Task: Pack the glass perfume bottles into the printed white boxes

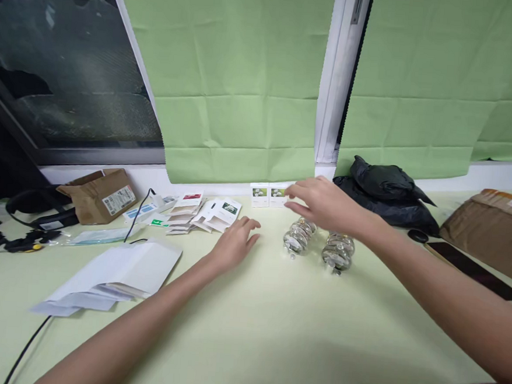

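Note:
My left hand [236, 243] is low over the table, fingers apart and nothing in them. Just left of it lie fanned small white cards with pictures, one showing a green and white picture [229, 209]. My right hand [310, 199] reaches to the back of the table with thumb and fingers apart. Its fingertips are at the right edge of a small white picture card [277, 196]; whether they touch it I cannot tell. A similar card [259, 196] stands beside it, against the wall. Below my right hand are two stacks of round clear, shiny pieces, left [299, 237] and right [338, 251].
White envelopes [114, 273] lie overlapped at left, near a black cable [30, 340]. Behind them is an open cardboard box [102, 196]. Black plastic bags [383, 192], a dark flat panel [474, 270] and a brown carton [494, 232] occupy the right. Green cloth [246, 86] hangs over the window.

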Demonstrator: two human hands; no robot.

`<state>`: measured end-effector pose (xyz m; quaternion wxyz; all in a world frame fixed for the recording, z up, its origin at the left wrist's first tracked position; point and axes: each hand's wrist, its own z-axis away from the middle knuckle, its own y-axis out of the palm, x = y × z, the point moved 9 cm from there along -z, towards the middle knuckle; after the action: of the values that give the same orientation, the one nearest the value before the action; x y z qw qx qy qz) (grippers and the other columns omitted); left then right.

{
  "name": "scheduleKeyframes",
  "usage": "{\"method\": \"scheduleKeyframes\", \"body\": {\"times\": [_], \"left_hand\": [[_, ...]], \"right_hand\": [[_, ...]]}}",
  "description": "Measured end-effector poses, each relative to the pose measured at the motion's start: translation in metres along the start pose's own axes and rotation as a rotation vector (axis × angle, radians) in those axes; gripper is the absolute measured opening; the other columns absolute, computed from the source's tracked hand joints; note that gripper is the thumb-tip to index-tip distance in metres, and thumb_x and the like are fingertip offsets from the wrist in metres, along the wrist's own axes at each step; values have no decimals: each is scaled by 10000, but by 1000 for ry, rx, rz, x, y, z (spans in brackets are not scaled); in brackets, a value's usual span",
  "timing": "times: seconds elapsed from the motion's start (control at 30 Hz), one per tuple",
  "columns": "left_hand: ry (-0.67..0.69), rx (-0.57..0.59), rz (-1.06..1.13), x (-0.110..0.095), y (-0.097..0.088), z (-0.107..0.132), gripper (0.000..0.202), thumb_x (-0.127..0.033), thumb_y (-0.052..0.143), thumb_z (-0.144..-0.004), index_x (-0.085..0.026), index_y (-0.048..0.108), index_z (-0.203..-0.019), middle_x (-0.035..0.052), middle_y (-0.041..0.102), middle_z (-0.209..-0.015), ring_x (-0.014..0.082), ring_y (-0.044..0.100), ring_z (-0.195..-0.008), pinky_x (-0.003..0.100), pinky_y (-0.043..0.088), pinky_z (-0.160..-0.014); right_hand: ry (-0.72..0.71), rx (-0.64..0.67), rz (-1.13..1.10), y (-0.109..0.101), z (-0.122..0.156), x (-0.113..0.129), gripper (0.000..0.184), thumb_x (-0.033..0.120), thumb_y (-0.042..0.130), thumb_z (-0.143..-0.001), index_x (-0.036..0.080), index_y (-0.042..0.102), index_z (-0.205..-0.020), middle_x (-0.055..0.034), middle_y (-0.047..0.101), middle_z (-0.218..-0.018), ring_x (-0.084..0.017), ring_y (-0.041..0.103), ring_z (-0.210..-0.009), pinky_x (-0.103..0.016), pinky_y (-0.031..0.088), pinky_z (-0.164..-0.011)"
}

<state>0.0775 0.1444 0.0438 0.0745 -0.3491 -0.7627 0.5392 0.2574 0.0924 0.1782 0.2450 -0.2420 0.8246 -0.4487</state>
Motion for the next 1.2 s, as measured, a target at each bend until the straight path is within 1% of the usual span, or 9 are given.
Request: {"method": "scheduleKeyframes", "body": {"times": [0.07,0.13,0.23,0.3,0.43,0.53,0.67,0.83,1.2], "left_hand": [[29,77,4,-11,-3,28,169,-269,492,-1073,-249,636,-1160,60,685,-1142,273,657,-1091,388,500,-897],[3,135,38,-15,-5,50,181,-303,460,-1088,-255,634,-1099,38,688,-1068,245,663,-1002,351,479,-809],[-63,157,97,-11,-10,69,187,-318,448,-1085,-260,623,-1054,13,688,-1002,203,645,-874,321,443,-740],[-125,146,144,-4,-11,73,184,-329,453,-1077,-260,616,-1024,-5,679,-925,183,617,-796,306,422,-704],[-196,136,255,7,-5,74,190,-361,470,-1054,-246,602,-980,-21,637,-803,163,556,-698,289,385,-641],[-199,140,357,11,1,73,185,-371,495,-1031,-231,584,-949,-26,617,-781,151,528,-685,273,387,-628],[-166,174,368,11,3,72,177,-370,513,-1018,-227,580,-937,-30,611,-787,140,506,-679,266,380,-631],[-142,210,345,12,3,71,177,-364,514,-1017,-226,586,-934,-29,600,-782,141,504,-680,267,377,-631],[-136,231,312,13,7,71,198,-376,512,-1009,-223,602,-920,-17,626,-786,154,529,-690,278,383,-634]], "right_hand": [[-67,-72,-20,-10,29,40,241,317,498,-1119,171,676,-1046,-86,734,-943,-235,634,-881,-348,379,-773],[-127,-126,-45,-5,57,77,274,287,473,-1124,183,657,-950,-61,699,-865,-206,604,-816,-339,342,-702],[-178,-151,-106,28,88,113,307,252,473,-1114,194,610,-845,-21,642,-756,-165,542,-687,-349,290,-622],[-204,-143,-133,57,102,124,307,224,467,-1103,201,595,-825,-8,621,-728,-154,502,-631,-357,264,-594],[-160,-28,-255,106,113,116,307,248,434,-1111,204,588,-849,-13,635,-738,-147,528,-643,-338,268,-590],[-42,62,-422,124,113,98,287,286,421,-1123,204,600,-914,-16,652,-781,-146,558,-671,-310,322,-621],[103,121,-627,128,108,83,230,281,466,-1105,216,618,-946,-1,657,-812,-139,564,-686,-282,375,-667],[240,147,-769,128,105,75,181,286,538,-1070,227,645,-936,35,590,-741,-131,519,-657,-262,365,-642],[286,196,-844,134,108,74,180,326,562,-1057,227,676,-960,48,576,-723,-125,499,-650,-254,346,-619]]}}
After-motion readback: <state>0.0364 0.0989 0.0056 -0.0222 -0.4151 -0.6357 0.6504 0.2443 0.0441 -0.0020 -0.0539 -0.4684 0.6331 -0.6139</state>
